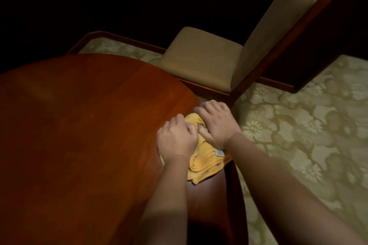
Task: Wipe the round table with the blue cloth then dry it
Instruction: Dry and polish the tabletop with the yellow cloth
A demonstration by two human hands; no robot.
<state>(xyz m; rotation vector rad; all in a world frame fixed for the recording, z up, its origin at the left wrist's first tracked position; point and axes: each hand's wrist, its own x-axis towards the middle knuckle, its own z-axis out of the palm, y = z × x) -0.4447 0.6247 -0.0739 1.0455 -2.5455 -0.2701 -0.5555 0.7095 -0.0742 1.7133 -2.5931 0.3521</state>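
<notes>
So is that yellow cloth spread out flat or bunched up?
Bunched up. The yellow cloth lies in thick folds at the table edge, gripped by the left hand and right hand.

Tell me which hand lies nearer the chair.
The right hand, which rests on the yellow cloth at the table edge beside the chair; the left hand sits further in.

Dim, warm light (black background)
</notes>
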